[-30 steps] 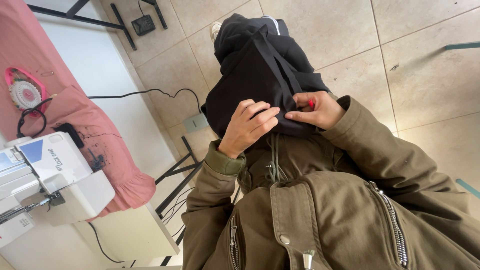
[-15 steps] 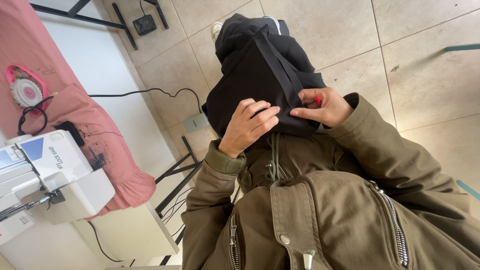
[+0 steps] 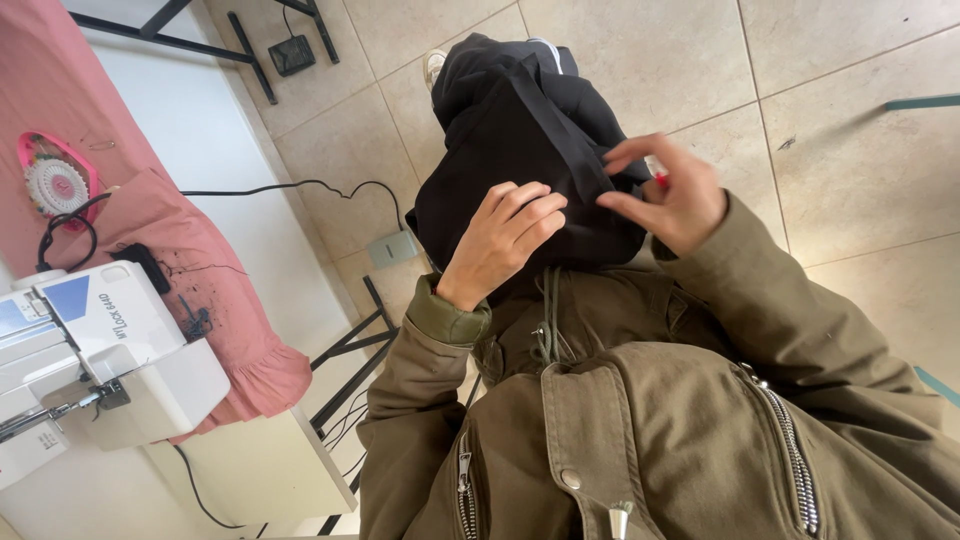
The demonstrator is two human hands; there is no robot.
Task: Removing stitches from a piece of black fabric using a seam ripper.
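Note:
A black garment (image 3: 530, 150) lies bunched over my lap, running up toward a shoe (image 3: 433, 66) on the tiled floor. My left hand (image 3: 500, 240) rests on it with fingers curled, pressing and gripping the cloth. My right hand (image 3: 668, 195) pinches a folded edge of the black garment between thumb and forefinger, with the other fingers raised. A small red thing (image 3: 660, 181), too small to identify, shows behind those fingers. Both arms are in olive jacket sleeves (image 3: 770, 300).
A white sewing machine (image 3: 90, 350) stands on a white table (image 3: 250, 460) at the left, beside pink cloth (image 3: 190, 250) and a pink pin wheel (image 3: 55, 180). A black cable (image 3: 300, 185) runs to a grey pedal (image 3: 393, 247); a black pedal (image 3: 292, 56) lies by the table legs.
My right hand has lifted slightly and spread its fingers, keeping the pinch on the fold. My left hand stays in place on the cloth.

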